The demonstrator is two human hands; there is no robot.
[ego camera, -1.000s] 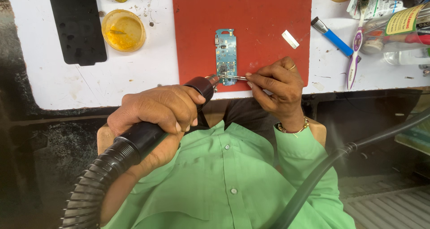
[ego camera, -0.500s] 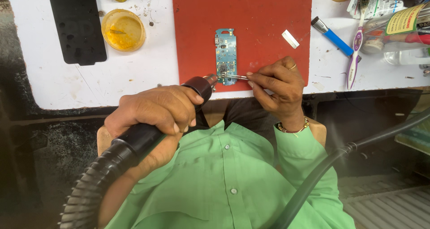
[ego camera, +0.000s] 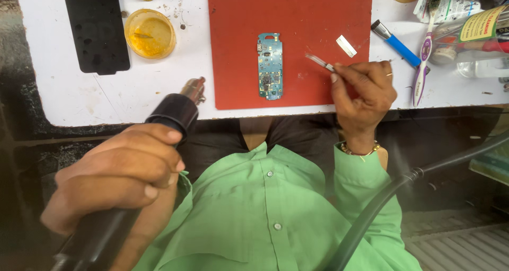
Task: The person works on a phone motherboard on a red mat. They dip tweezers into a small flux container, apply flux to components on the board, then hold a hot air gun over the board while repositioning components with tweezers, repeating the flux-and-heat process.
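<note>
Head view, looking down over a green shirt (ego camera: 265, 218) at a white bench (ego camera: 63, 99). Left hand (ego camera: 114, 175) at lower left, fingers wrapped tight around the black handle of a hot-air tool (ego camera: 169, 114); its metal nozzle points up toward the bench edge, just left of the red mat (ego camera: 291, 16), well apart from the board. Left grip fully closed on the handle. Right hand (ego camera: 366, 93) sits over the mat's lower right corner, thumb and fingers pinched on metal tweezers (ego camera: 319, 62); tips point up-left over the mat, near the board but not touching it. Cannot tell whether the tips hold anything, too small. Blue-green circuit board (ego camera: 270, 66) lies flat, long side upright, about mid-mat, between the nozzle and the tweezers, no hand on it. Small white strip (ego camera: 346, 46) lies on the mat above the right hand. Off the mat to the left: round yellow flux tin (ego camera: 150, 33), open, and a black flat panel (ego camera: 95, 27) beside it. To the right of the mat: blue-handled brush (ego camera: 395, 43), purple-and-white toothbrush (ego camera: 424, 54), then clutter of bottles at the top right corner. A black hose (ego camera: 392, 197) crosses the lower right below the bench.
</note>
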